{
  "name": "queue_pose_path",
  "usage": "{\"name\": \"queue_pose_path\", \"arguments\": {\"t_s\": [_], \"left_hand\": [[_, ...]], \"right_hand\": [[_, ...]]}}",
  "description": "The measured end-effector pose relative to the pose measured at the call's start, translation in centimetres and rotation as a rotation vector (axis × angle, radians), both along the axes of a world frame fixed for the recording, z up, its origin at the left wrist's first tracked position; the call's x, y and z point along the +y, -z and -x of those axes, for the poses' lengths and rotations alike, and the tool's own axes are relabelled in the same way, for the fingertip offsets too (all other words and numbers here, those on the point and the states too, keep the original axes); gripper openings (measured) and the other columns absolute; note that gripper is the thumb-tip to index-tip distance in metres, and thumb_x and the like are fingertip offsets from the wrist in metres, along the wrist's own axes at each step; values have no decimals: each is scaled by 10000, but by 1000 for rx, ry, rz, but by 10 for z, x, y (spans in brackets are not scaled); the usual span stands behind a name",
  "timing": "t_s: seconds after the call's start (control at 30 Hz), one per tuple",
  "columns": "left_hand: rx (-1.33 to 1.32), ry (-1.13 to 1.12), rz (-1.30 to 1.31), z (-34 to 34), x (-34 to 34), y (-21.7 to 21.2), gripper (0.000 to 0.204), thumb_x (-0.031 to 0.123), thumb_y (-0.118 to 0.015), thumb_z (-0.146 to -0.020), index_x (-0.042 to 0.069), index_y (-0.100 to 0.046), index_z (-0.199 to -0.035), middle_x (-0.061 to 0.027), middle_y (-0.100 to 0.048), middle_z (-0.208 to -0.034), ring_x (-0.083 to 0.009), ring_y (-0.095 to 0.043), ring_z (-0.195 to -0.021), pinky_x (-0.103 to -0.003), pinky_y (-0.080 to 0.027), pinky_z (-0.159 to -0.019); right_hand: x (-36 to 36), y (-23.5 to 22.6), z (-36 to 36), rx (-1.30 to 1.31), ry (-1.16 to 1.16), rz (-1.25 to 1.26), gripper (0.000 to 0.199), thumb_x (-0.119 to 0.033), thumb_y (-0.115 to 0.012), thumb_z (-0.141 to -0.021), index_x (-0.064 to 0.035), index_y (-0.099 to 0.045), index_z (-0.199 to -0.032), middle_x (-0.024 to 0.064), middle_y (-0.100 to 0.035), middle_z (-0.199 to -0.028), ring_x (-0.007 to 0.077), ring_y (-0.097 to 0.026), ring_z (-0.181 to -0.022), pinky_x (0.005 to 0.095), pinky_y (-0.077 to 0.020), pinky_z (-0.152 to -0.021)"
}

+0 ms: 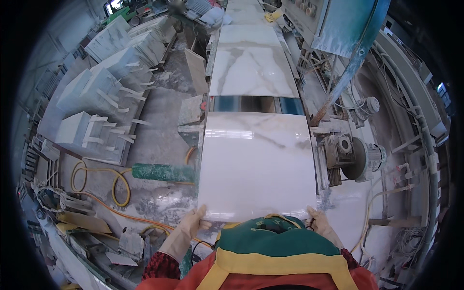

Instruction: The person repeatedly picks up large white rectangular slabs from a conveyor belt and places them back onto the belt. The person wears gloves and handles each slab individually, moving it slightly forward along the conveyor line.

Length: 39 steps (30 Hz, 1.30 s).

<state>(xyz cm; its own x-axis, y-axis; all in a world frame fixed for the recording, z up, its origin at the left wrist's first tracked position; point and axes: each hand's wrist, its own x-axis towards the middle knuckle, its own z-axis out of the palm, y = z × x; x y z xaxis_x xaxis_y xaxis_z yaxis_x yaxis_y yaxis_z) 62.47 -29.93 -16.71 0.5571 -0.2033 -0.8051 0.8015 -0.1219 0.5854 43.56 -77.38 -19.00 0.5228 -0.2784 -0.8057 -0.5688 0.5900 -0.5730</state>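
A glossy white slab (258, 169) with faint grey-brown veins lies on the conveyor line right in front of me. Cream gloves cover both my hands. My left hand (195, 220) is closed on its near left corner, the fingers partly under the edge. At the near right corner my right hand (319, 221) grips the same slab, its fingers partly hidden by the edge and my apron. Beyond a gap showing blue belts (226, 104), a second veined slab (253, 67) rests on the line. My green, yellow and red apron (278, 237) touches or nearly touches the near edge.
Stacks of white slabs (104, 92) with pale strips stand on the left. A green cylinder (162, 172) juts out beside the line, near a yellow hose (116, 193) on the floor. On the right are a motor (365, 159) and a blue machine housing (345, 29). Broken pieces (130, 244) lie at lower left.
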Motion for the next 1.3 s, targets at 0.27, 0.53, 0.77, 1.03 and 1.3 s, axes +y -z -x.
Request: {"name": "queue_pose_path", "arguments": {"t_s": [0.27, 0.53, 0.77, 1.03, 1.3], "left_hand": [[-103, -118, 60, -46, -24, 45, 462, 518, -657, -1104, 68, -698, -1202, -65, -747, -916, -151, -669, -650, -266, -495, -528], [176, -274, 299, 11, -52, 37, 508, 486, -560, -1155, 8, -675, -1284, -102, -776, -1056, -204, -736, -846, -363, -639, -773], [-26, -67, 334, -4, -71, 36, 586, 623, -512, -1140, 69, -578, -960, -16, -605, -877, -108, -543, -753, -271, -457, -682], [1, -104, 211, -30, -87, 19, 647, 611, -554, -1128, -25, -658, -1084, -59, -674, -919, -127, -608, -764, -287, -521, -716], [-7, -17, 210, -45, -81, 28, 742, 652, -566, -1105, -77, -660, -1206, -107, -719, -965, -175, -671, -807, -338, -566, -754]], "right_hand": [[-5, 41, -57, -157, 226, 111, 271, -354, -786, -1043, -113, -665, -1068, 22, -628, -801, 143, -537, -602, 319, -479, -564], [53, 20, -61, -45, 49, -166, 493, -488, -580, -1150, -24, -701, -1263, 87, -724, -845, 143, -613, -663, 285, -547, -619], [50, 43, -76, -77, -255, 69, 625, -541, -439, -1180, 15, -699, -1295, 191, -818, -979, 137, -649, -672, 264, -558, -634], [53, 51, -99, -132, -56, -116, 492, -471, -502, -1177, -5, -645, -1241, -21, -473, -825, 69, -360, -687, 248, -315, -589], [36, 88, -99, -190, -90, -88, 715, -599, -505, -1144, 80, -721, -1198, 192, -796, -931, 158, -637, -644, 293, -532, -588]]}}
